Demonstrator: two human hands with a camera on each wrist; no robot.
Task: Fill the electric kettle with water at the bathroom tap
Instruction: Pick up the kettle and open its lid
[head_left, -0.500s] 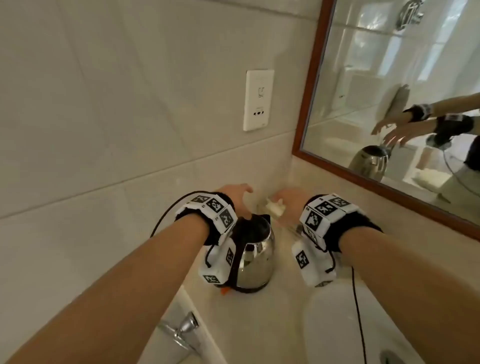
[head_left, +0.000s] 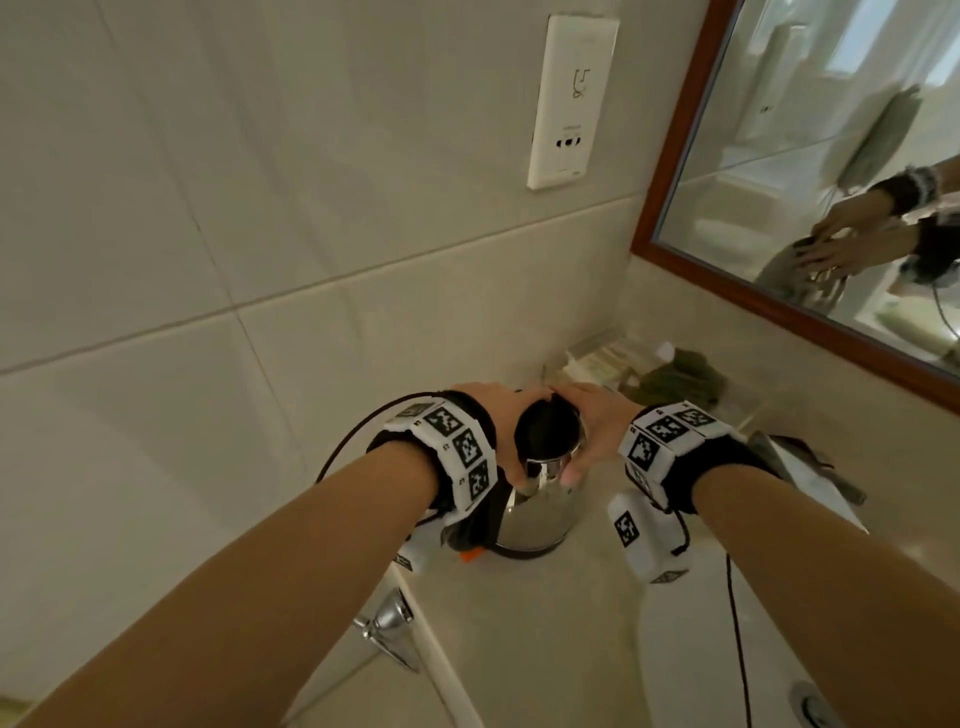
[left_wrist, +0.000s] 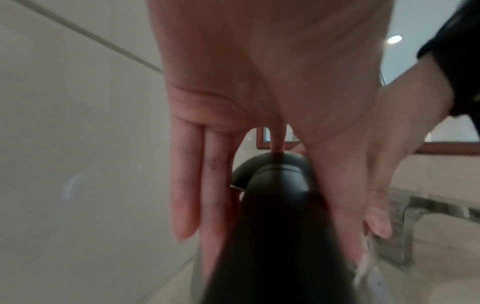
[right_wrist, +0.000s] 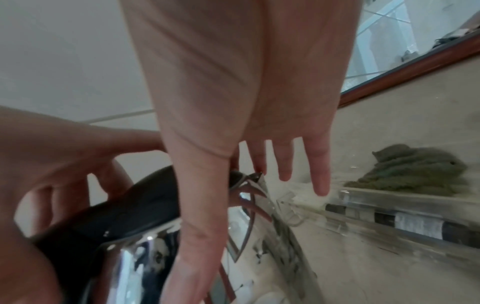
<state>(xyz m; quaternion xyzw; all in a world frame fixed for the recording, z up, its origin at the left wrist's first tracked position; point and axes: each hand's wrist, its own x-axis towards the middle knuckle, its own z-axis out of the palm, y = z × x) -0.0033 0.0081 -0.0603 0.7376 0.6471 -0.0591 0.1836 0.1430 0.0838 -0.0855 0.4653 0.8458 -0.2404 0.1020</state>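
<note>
A steel electric kettle (head_left: 540, 514) with a black lid (head_left: 545, 431) stands on the beige counter near the tiled wall. My left hand (head_left: 493, 410) lies against its left side, fingers straight down beside the black handle (left_wrist: 280, 205). My right hand (head_left: 592, 415) lies against the right side with spread straight fingers, its thumb running down the shiny body (right_wrist: 145, 257). Both thumbs touch the steel just under the lid. No tap is in view.
A white basin (head_left: 701, 649) lies at the lower right. A green cloth (head_left: 675, 374) and a glass tray (right_wrist: 389, 216) sit behind the kettle. A wall socket (head_left: 571, 98) and a wood-framed mirror (head_left: 831, 156) are above. A chrome handle (head_left: 389, 618) juts out below the counter edge.
Both hands have come back from beyond the kettle and closed in on either side of its top. The head camera has moved nearer.
</note>
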